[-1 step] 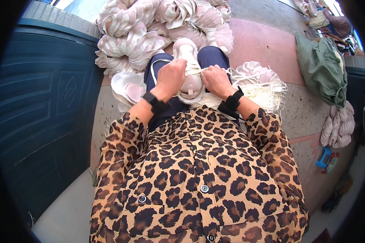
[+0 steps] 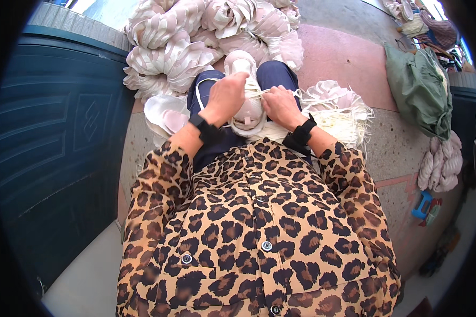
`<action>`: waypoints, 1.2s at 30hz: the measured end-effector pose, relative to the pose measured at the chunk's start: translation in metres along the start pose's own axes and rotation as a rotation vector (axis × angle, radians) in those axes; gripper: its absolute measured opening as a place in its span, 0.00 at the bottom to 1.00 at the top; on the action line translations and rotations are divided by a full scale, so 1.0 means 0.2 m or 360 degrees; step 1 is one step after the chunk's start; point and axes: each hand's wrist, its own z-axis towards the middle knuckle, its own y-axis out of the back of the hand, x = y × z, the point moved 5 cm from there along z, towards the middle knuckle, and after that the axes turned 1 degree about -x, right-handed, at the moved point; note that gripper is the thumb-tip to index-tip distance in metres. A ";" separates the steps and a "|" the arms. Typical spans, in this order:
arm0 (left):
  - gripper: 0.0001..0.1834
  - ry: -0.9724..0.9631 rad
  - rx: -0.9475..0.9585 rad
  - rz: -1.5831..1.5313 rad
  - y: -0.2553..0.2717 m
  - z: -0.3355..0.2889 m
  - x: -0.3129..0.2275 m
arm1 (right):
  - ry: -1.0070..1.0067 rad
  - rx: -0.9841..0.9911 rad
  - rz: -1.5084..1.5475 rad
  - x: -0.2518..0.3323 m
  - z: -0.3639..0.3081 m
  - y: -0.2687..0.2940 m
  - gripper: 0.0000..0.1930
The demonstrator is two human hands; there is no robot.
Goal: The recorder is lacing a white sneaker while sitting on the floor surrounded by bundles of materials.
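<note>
A pale pink and white shoe upper lies between my knees, toe pointing away from me. Cream shoelace crosses its lacing. My right hand is closed at the shoe's right side, pinching the shoelace between thumb and fingers. Over the left side of the lacing, my left hand is closed too; its fingertips are turned away, and what they hold is hidden. A loose loop of lace hangs over my left knee. Black bands circle both wrists.
Bundles of pink and white shoe uppers are heaped beyond my knees. Cream laces lie at my right, white-pink pieces at my left. A green sack stands farther right, near another bundle. A dark panelled door borders the left.
My left hand has shifted slightly up and to the right across the shoe. My right hand has moved only very slightly left.
</note>
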 end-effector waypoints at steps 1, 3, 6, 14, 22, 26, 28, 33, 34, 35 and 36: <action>0.13 -0.0003 0.0147 0.0068 -0.05 0.08 0.00 | -0.0015 0.0006 -0.0006 0.00 0.00 0.00 0.09; 0.18 0.0290 0.0558 -0.0405 -0.20 0.19 0.02 | -0.0044 -0.0059 0.0109 -0.01 -0.01 0.00 0.10; 0.28 0.0324 0.1102 -0.0237 -0.35 0.25 0.01 | -0.0073 -0.0043 0.0044 0.00 -0.02 -0.01 0.08; 0.33 0.0847 0.0941 -0.1011 -0.24 0.22 0.07 | 0.0090 -0.0267 0.0087 0.05 -0.01 0.04 0.05; 0.36 0.1053 0.0567 -0.1788 -0.04 0.25 0.15 | 0.0596 0.0058 -0.0799 0.19 0.10 0.06 0.06; 0.35 0.1099 0.0559 -0.1811 -0.04 0.28 0.17 | 0.0588 0.0051 -0.0231 0.19 0.09 0.18 0.02; 0.34 0.1156 0.0611 -0.1774 -0.10 0.29 0.17 | 0.0717 -0.0413 0.0139 0.26 0.04 0.37 0.01; 0.41 0.1372 0.0949 -0.1486 -0.32 0.24 0.06 | 0.0485 -0.1232 0.0500 0.26 -0.09 1.05 0.02; 0.39 0.1287 0.0974 -0.1100 -0.34 0.23 0.03 | 0.0571 -0.1481 0.0448 0.27 -0.13 1.16 0.02; 0.29 0.1249 0.0978 -0.0827 -0.34 0.21 0.02 | 0.0524 -0.1567 0.0316 0.26 -0.15 1.22 0.04; 0.27 0.1138 0.1003 -0.0700 -0.33 0.20 0.00 | 0.0567 -0.1648 0.0364 0.23 -0.19 1.30 0.04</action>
